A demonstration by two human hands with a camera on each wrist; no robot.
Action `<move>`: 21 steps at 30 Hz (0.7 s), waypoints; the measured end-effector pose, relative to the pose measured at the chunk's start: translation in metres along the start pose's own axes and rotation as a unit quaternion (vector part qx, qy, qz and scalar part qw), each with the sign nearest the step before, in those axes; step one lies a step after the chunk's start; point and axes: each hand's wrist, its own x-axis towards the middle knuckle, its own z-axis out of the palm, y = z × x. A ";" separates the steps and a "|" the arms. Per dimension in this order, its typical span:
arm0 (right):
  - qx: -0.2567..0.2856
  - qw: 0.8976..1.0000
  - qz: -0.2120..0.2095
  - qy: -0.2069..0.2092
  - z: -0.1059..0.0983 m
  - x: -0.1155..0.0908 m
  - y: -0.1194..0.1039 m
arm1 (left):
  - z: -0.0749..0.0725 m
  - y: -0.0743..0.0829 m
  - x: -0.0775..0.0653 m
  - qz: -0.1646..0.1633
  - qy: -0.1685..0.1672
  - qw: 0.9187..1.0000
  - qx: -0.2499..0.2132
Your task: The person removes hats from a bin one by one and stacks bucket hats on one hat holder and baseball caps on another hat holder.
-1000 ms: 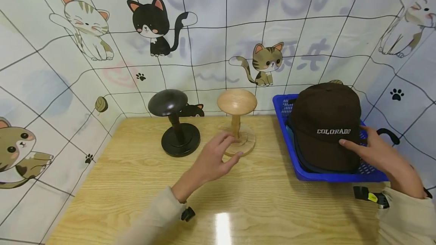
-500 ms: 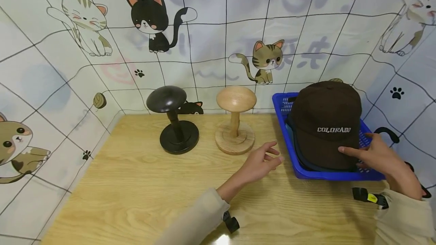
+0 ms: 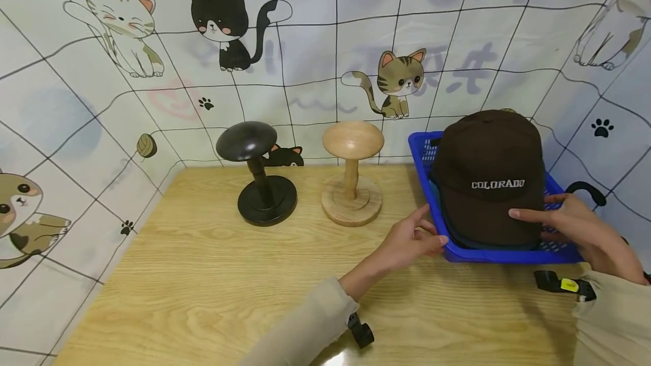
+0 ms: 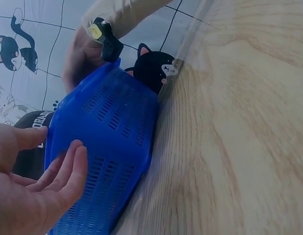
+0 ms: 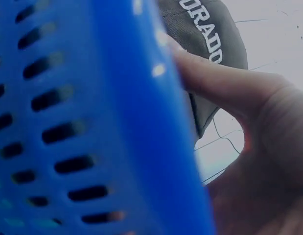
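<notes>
A dark brown baseball cap [image 3: 488, 185] with white COLORADO lettering lies on top of a darker blue cap in a blue plastic basket [image 3: 498, 256]. My right hand [image 3: 585, 222] holds the brown cap's brim by its right edge, thumb on top; the other fingertips are partly hidden behind the brim. My left hand [image 3: 407, 239] is at the basket's near left corner, its thumb at the rim. In the left wrist view, the left fingers [image 4: 68, 171] lie loosely bent in front of the basket's outer wall [image 4: 117, 117], with a gap to the thumb.
Left of the basket stand a light wooden hat stand [image 3: 352, 177] and a black hat stand [image 3: 259, 174], both bare. A black curved hook-like piece [image 3: 587, 192] shows beyond the basket's right side. Cat-printed walls close off the wooden table [image 3: 213, 275] behind and at the sides.
My left hand has moved right from the wooden hat stand to the basket's left rim. The right hand has shifted slightly at the brim, while the cap stays in the basket.
</notes>
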 end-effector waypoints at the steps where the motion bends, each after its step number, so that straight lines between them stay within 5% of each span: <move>1: -0.001 1.000 0.001 -0.002 0.000 0.001 -0.001 | 0.000 0.001 0.000 -0.001 0.005 1.000 -0.004; 7: 0.007 1.000 0.004 0.009 0.003 0.000 -0.006 | 0.003 0.002 0.002 -0.012 0.024 0.999 -0.046; 12: 0.092 0.995 -0.031 0.025 0.007 -0.001 0.003 | 0.008 0.002 0.005 -0.010 0.012 0.997 -0.071; 15: 0.231 0.970 -0.069 0.011 0.008 0.003 0.013 | 0.009 0.002 0.005 -0.011 0.011 0.997 -0.081; 19: 0.399 0.913 -0.088 -0.004 0.011 0.008 0.021 | 0.010 0.002 0.003 -0.017 0.018 0.994 -0.107; 21: 0.420 0.903 -0.090 0.010 0.013 0.008 0.021 | 0.011 0.003 0.002 -0.021 0.019 0.992 -0.123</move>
